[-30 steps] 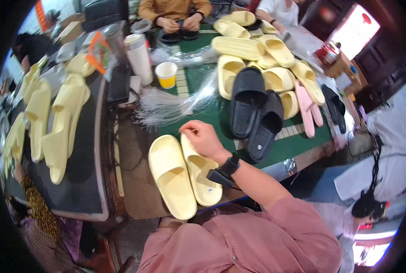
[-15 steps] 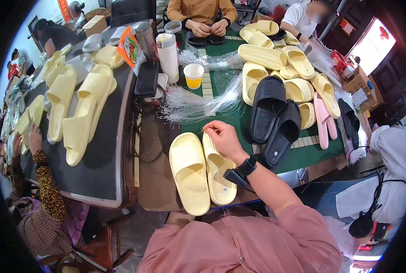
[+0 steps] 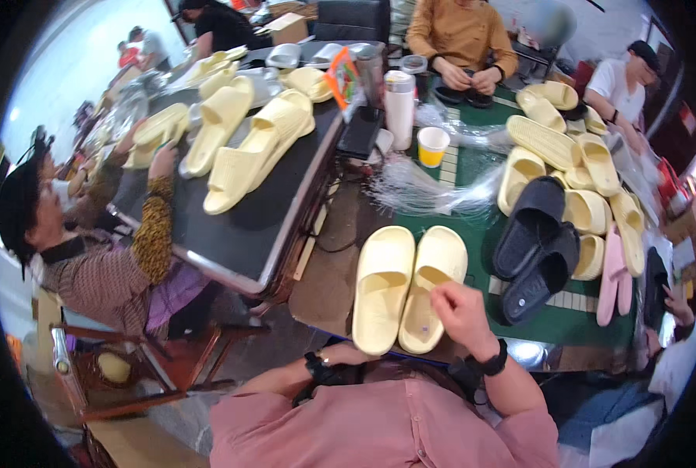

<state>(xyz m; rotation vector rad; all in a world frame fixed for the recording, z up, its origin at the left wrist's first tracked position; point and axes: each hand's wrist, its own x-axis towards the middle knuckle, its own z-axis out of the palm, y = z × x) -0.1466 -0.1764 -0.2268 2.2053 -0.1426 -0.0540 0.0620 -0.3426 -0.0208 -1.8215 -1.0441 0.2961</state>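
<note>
A pair of pale yellow slide slippers lies at the table's near edge, toes pointing away: the left slipper (image 3: 383, 292) and the right slipper (image 3: 440, 253). My right hand (image 3: 461, 312) is over the right side of the right slipper, fingers curled closed; anything inside them is hidden. My left hand (image 3: 343, 355) is low beside the left slipper's heel, its fingers hidden. Beyond the pair lies a bundle of clear thin plastic strands (image 3: 442, 187). Two black slippers (image 3: 531, 226) lie to the right of the pair.
Yellow slippers (image 3: 547, 140) are piled at the far right, near a pink pair (image 3: 613, 277). A yellow-and-white cup (image 3: 432, 147) and a white bottle (image 3: 399, 109) stand beyond the strands. At left, a dark conveyor (image 3: 278, 195) carries more slippers; people work around it.
The view has swung left, so things appear farther right. My right hand has moved from the right slipper's toe back along its right side. My left forearm has come into view.
</note>
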